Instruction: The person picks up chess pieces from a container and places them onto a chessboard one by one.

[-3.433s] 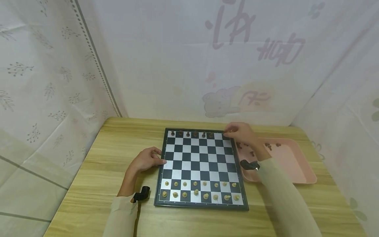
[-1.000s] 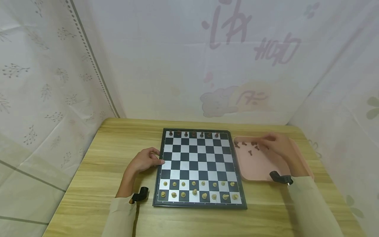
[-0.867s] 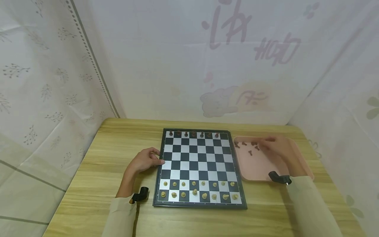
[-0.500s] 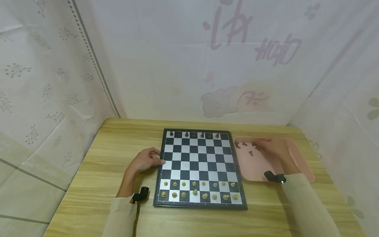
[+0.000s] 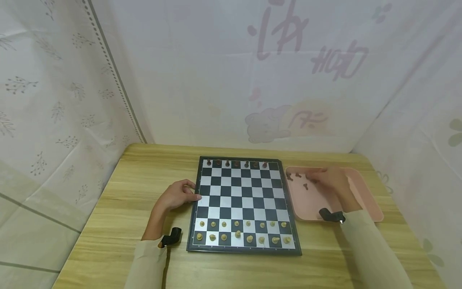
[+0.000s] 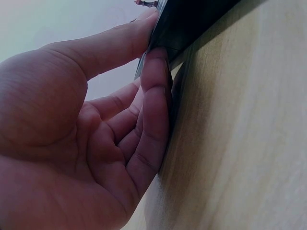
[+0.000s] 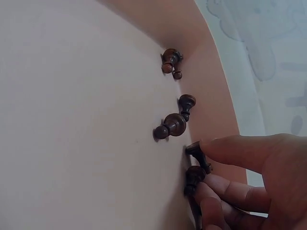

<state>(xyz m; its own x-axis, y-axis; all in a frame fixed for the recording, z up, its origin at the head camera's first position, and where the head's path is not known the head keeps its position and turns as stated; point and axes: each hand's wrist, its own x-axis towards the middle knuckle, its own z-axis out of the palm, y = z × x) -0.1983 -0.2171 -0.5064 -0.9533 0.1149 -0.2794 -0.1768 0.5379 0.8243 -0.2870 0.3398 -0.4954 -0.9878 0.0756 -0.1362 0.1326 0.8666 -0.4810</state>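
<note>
A person's left hand [image 5: 177, 195] grips the near-square black-and-white chequered chessboard [image 5: 236, 192] at its left edge, thumb on top and fingers curled against the side, which probably keeps the board from sliding on the light wood-grain counter [image 5: 144, 168]. The right hand [image 5: 330, 178] is down in the shallow pink rectangular tray [image 5: 306, 206], pinching a small dark brown turned chess piece [image 7: 195, 149] by the tray wall; its thumb is on the base, and a second dark pawn-like piece [image 7: 194, 177] lies against the fingers. More dark brown loose pieces [image 7: 175, 124] lie tipped over near the same wall. The tray sits just beside the board's right edge, presumably so the reach is short. Cream-coloured chess pieces [image 5: 237, 234] fill the two nearest rows; seven dark reddish-brown pieces [image 5: 227, 163] line the far row, leaving its right corner square bare.
</note>
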